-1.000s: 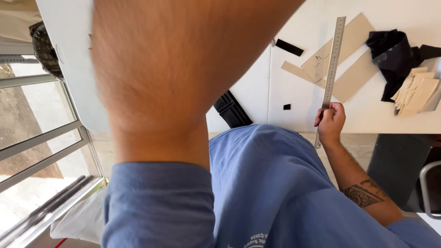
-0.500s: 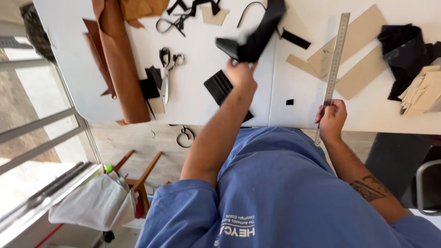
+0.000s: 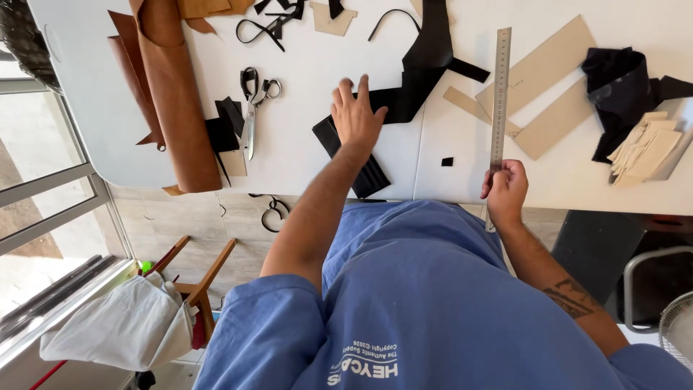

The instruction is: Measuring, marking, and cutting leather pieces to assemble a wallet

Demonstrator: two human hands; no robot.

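Near the desk's front edge, soft, limp black leather (image 3: 415, 87) is pressed flat by the spread left hand (image 3: 355, 119); the stiff steel ruler (image 3: 498, 101) is pinched at its near end by the right hand (image 3: 505, 189)

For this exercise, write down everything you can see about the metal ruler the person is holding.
The metal ruler is a long, narrow, flat strip of silver-grey steel with fine graduation marks along its edges. It lies lengthwise on the white table, running away from the person, its far end reaching between the black leather piece and the tan cardboard strips, which it partly overlaps. The right hand grips its near end at the table edge; a short tip shows below the hand. It looks straight and undamaged.
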